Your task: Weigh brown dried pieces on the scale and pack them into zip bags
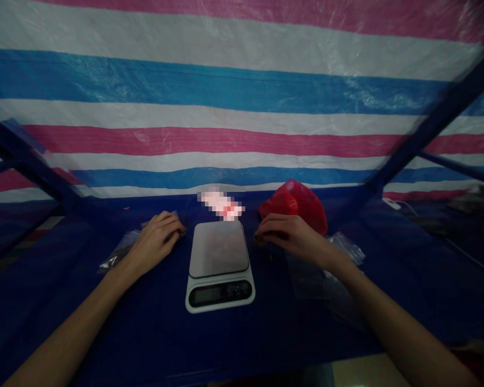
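A white digital kitchen scale [220, 263] with a steel platform stands in the middle of the dark blue table [153, 328]. My left hand [155, 239] lies left of the scale, fingers curled down on small clear plastic bags [119, 252]. My right hand [288, 234] is just right of the scale, fingers pinched together on something small and dark that I cannot make out. A red plastic bag [296, 204] sits right behind that hand. More clear plastic bags [339, 252] lie under and beside my right wrist.
A striped pink, white and blue tarp [226, 107] forms the wall behind the table. Dark blue metal braces [427, 129] slant down at both sides. A blurred pink-and-white item [221, 204] lies behind the scale. A white cable [395, 204] runs at the far right.
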`<state>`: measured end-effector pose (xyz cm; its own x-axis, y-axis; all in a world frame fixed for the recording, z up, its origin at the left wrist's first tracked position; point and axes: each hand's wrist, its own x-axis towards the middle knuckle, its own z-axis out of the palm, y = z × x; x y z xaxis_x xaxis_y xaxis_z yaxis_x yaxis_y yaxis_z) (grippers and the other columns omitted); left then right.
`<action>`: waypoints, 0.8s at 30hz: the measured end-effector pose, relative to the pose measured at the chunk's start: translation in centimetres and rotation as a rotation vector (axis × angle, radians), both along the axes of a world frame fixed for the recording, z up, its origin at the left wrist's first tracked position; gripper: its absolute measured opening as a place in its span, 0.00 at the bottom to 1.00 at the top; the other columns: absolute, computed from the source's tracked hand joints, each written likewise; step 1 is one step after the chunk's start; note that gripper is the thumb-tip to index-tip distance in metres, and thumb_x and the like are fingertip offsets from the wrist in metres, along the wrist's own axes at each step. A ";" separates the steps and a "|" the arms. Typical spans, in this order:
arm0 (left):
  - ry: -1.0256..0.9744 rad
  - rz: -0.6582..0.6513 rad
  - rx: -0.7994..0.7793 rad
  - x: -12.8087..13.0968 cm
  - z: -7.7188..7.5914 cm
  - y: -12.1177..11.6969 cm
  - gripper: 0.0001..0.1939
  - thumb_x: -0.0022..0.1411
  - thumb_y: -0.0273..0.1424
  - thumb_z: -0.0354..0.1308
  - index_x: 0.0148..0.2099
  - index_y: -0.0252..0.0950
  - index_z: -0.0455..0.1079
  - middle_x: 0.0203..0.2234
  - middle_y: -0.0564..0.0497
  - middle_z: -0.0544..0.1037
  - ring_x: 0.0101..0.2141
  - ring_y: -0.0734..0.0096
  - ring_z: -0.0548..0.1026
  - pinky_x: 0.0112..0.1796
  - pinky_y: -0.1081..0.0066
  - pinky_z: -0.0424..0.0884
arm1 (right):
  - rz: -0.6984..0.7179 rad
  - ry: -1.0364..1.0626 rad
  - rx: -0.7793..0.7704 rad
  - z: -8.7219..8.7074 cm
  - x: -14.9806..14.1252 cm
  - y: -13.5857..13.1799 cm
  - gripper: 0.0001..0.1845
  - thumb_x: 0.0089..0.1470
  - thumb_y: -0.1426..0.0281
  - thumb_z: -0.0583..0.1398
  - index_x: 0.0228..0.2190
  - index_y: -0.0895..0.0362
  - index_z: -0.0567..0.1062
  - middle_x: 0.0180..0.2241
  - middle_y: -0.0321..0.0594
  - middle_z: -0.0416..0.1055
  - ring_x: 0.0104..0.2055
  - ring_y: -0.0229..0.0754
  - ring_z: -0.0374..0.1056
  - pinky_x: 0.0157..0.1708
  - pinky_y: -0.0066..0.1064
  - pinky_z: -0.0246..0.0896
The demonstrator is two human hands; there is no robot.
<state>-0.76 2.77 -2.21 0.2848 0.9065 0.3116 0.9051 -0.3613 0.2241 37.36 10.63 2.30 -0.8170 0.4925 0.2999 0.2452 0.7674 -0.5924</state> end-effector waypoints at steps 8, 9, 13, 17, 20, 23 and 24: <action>-0.015 0.010 -0.010 -0.3 -0.5 0.2 0.14 0.68 0.28 0.49 0.39 0.39 0.76 0.38 0.47 0.81 0.46 0.57 0.73 0.46 0.57 0.68 | -0.011 0.033 0.049 -0.8 -0.3 0.1 0.10 0.66 0.75 0.61 0.43 0.52 0.82 0.48 0.42 0.76 0.50 0.44 0.74 0.52 0.39 0.71; -0.020 0.011 -0.010 -0.3 -0.6 0.3 0.14 0.68 0.28 0.48 0.38 0.39 0.76 0.38 0.47 0.81 0.46 0.57 0.73 0.46 0.57 0.68 | -0.014 0.055 0.057 -0.8 -0.3 0.2 0.10 0.66 0.76 0.61 0.43 0.52 0.82 0.48 0.42 0.76 0.51 0.44 0.74 0.52 0.39 0.71; -0.026 -0.008 0.006 -0.6 -1.0 0.5 0.13 0.68 0.27 0.48 0.39 0.38 0.76 0.38 0.47 0.81 0.45 0.56 0.73 0.46 0.57 0.67 | -0.039 0.132 0.091 -0.4 -0.2 0.4 0.10 0.66 0.75 0.60 0.43 0.53 0.82 0.47 0.43 0.77 0.51 0.45 0.74 0.53 0.39 0.70; -0.021 -0.025 0.027 -0.6 -0.9 0.5 0.13 0.68 0.27 0.48 0.39 0.38 0.75 0.37 0.47 0.81 0.45 0.57 0.72 0.47 0.57 0.67 | 0.012 0.018 0.088 -1.1 -0.1 0.7 0.14 0.61 0.71 0.68 0.49 0.54 0.80 0.47 0.44 0.77 0.51 0.46 0.73 0.53 0.40 0.70; -0.027 -0.028 0.033 -0.4 -0.5 0.4 0.13 0.68 0.27 0.48 0.39 0.38 0.75 0.38 0.47 0.81 0.45 0.57 0.72 0.48 0.57 0.67 | 0.038 -0.093 0.159 -2.1 -0.3 1.0 0.12 0.59 0.71 0.68 0.46 0.54 0.82 0.50 0.46 0.74 0.53 0.48 0.72 0.55 0.41 0.69; -0.037 -0.032 0.040 -0.4 -0.3 0.3 0.13 0.68 0.28 0.48 0.38 0.38 0.75 0.37 0.47 0.81 0.45 0.57 0.72 0.47 0.57 0.67 | 0.025 -0.070 0.214 -2.8 -0.5 1.3 0.05 0.62 0.72 0.66 0.40 0.55 0.83 0.49 0.46 0.74 0.52 0.47 0.72 0.53 0.40 0.68; -0.041 -0.034 0.043 -0.4 -0.3 0.3 0.13 0.68 0.27 0.48 0.38 0.38 0.75 0.37 0.47 0.81 0.45 0.57 0.72 0.47 0.57 0.67 | 0.018 -0.044 0.222 -2.8 -0.4 1.3 0.05 0.63 0.72 0.66 0.40 0.55 0.83 0.48 0.45 0.74 0.51 0.47 0.72 0.52 0.39 0.69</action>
